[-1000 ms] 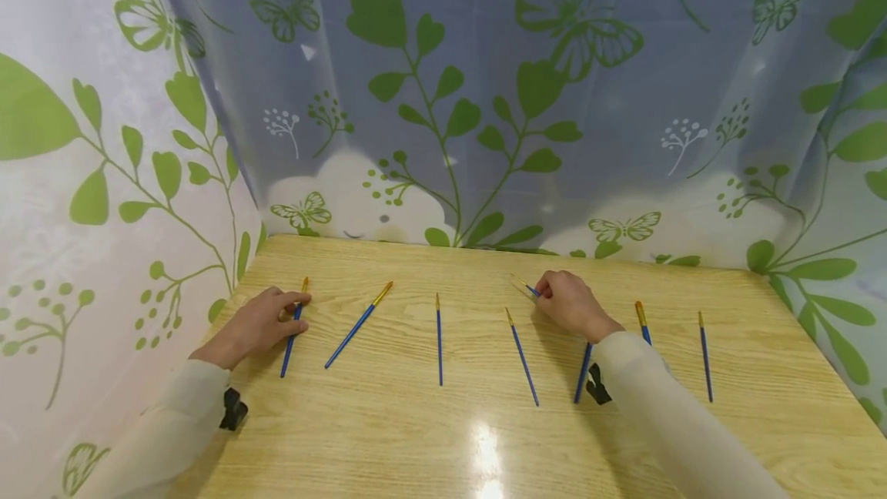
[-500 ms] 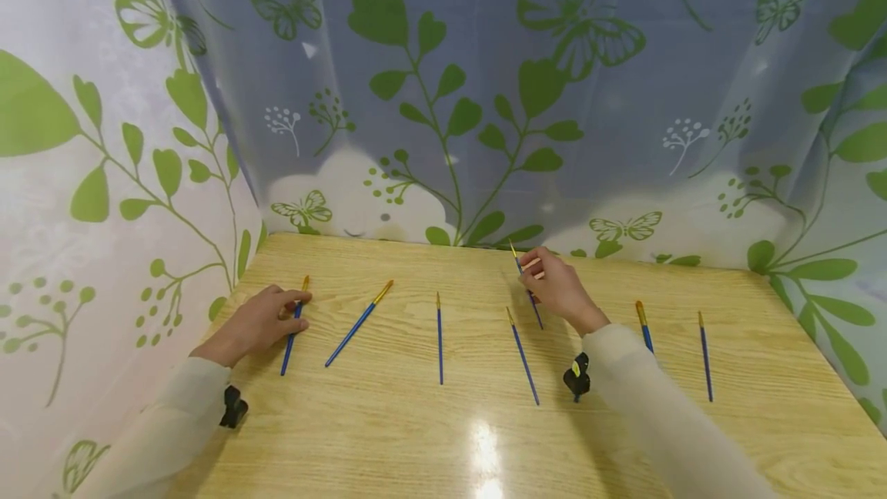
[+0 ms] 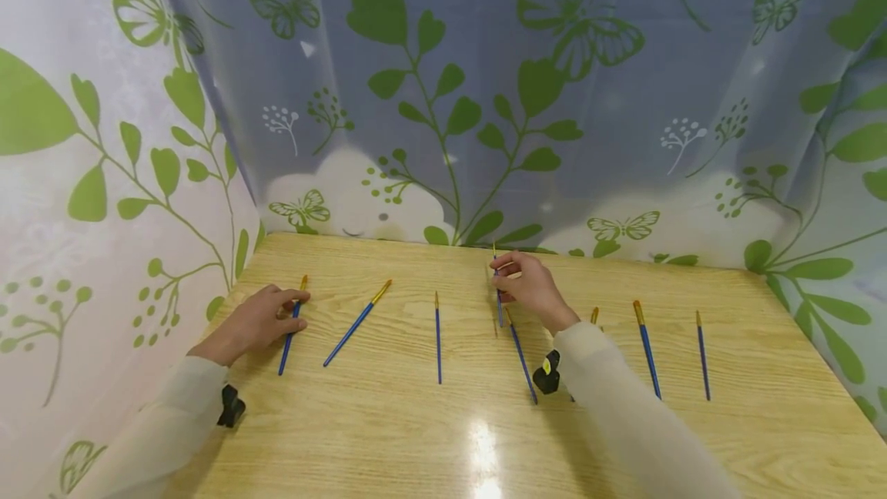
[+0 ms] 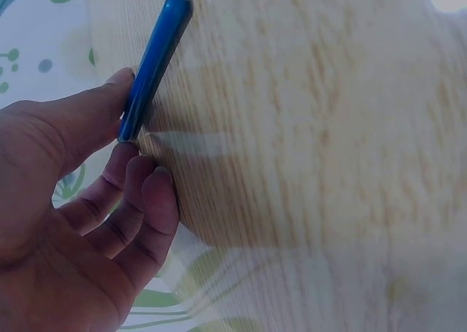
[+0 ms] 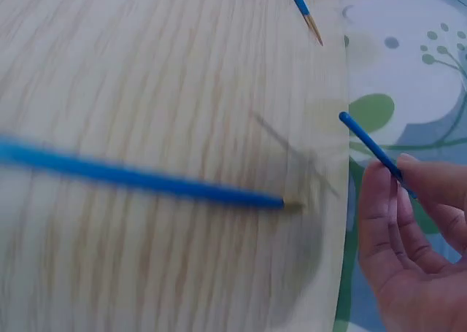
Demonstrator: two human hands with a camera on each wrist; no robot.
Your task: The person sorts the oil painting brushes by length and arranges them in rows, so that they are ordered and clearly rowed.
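Observation:
On the left of the wooden table, my left hand (image 3: 256,322) pinches a blue paintbrush (image 3: 287,353) with a gold ferrule. In the left wrist view its blue handle (image 4: 155,66) shows between thumb and fingers; the bristle end is out of sight. Near the table's back edge, my right hand (image 3: 532,289) pinches a thin blue paintbrush (image 3: 500,311), bristles upward. The right wrist view shows its handle end (image 5: 363,138) raised over the table, its shadow apart from it. Just below that hand lies another thin paintbrush (image 3: 521,360).
Between the hands lie a slanted paintbrush (image 3: 356,323) and a thin upright-lying one (image 3: 438,341). To the right are a thicker paintbrush (image 3: 647,349) and a thin one (image 3: 703,356). The right sleeve mostly covers another paintbrush (image 3: 594,314). A patterned curtain (image 3: 443,98) borders the table's back.
My right hand has lifted its paintbrush, turned it more upright and carried it to the left along the back. The thicker paintbrush on the right is less covered. My left hand stays put.

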